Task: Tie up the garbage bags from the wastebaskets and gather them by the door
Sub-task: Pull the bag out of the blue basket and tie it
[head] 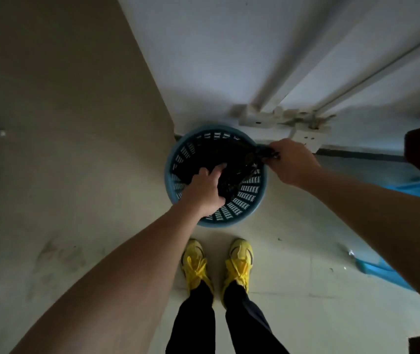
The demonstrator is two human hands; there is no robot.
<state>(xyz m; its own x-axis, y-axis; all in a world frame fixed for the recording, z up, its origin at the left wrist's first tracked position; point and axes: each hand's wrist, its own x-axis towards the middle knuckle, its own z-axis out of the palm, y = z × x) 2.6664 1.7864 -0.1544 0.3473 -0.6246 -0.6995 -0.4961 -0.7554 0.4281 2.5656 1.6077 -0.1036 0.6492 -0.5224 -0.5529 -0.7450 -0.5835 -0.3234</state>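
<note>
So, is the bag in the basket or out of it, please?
In: the black bag lies inside the blue basket, one edge drawn over its rim.

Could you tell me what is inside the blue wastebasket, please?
A black plastic garbage bag lies inside the blue slotted wastebasket. The left hand grips it; the right hand pinches its edge at the rim. The bag's contents are hidden.

Left hand (207, 190) & right hand (289, 162) grip black bag (229, 159) in blue wastebasket (254, 200).
</note>
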